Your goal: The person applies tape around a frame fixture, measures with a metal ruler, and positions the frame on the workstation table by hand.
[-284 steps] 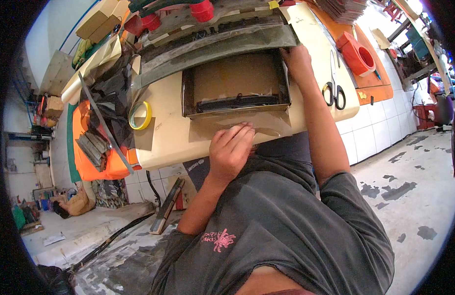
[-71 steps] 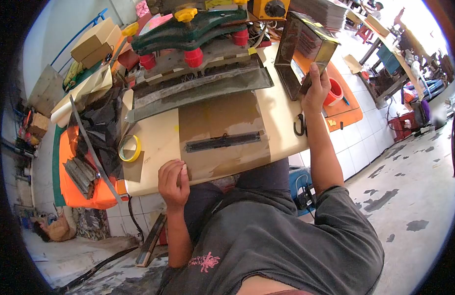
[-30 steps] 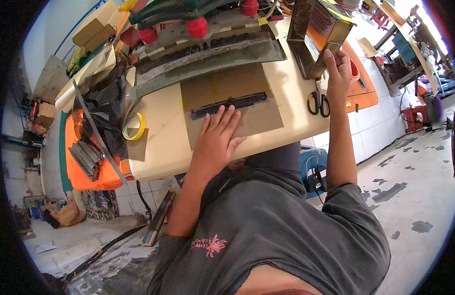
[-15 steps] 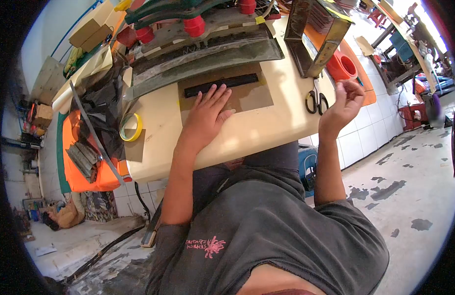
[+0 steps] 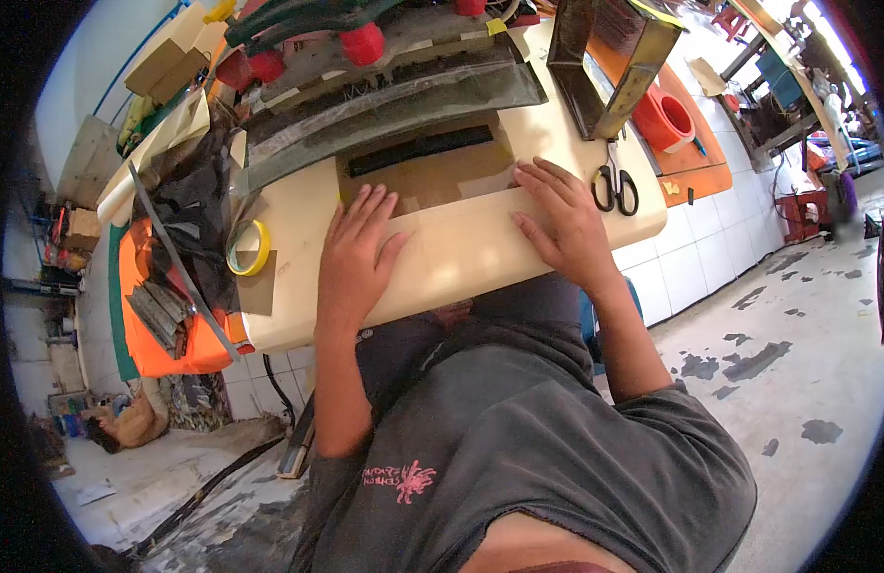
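My left hand [image 5: 359,253] lies open at the near left corner of a brown rectangular sheet [image 5: 437,184], fingers pointing away from me. At the sheet's right edge my right hand [image 5: 564,218] also rests open, with its fingertips near the corner. A black strip [image 5: 421,149] lies across the far part of the sheet, and neither hand touches it. All this is on a cream-covered table [image 5: 442,277]. Black-handled scissors [image 5: 615,183] lie just right of my right hand. A yellow tape roll [image 5: 260,248] sits left of my left hand.
A long grey curved bar [image 5: 394,122] crosses the table behind the sheet, below a green frame with red cups [image 5: 363,44]. A metal bracket [image 5: 618,105] and a red round container [image 5: 663,119] stand at right. Black plastic [image 5: 195,210] and a thin metal strip [image 5: 174,250] are at left.
My left hand has moved off the black strip, left and toward me, to the sheet's corner. My right hand has come down from the air to the sheet's right edge.
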Tool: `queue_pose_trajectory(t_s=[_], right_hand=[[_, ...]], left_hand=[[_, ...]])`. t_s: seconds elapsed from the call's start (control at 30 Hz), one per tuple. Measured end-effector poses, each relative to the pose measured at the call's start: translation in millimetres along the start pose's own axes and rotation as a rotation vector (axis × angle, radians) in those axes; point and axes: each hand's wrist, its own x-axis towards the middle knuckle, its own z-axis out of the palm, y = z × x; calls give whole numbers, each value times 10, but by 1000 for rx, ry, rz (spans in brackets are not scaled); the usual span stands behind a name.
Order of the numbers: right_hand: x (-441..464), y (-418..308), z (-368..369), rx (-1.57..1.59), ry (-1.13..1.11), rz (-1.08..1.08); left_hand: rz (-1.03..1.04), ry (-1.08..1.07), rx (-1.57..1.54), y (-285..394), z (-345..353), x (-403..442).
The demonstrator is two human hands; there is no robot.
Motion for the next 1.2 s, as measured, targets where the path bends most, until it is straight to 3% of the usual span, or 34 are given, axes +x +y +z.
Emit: queue_pose_trajectory(t_s=[0.13,0.4,1.2], right_hand=[[-20,0,-30,-30,-33,4],[-15,-13,90,-211,-94,25],[57,-76,124,-288,-137,70]], left_hand=[[-44,109,42,-70,-54,-315],[-62,83,12,-162,29,-465],[-100,134,20,-110,56,-403]])
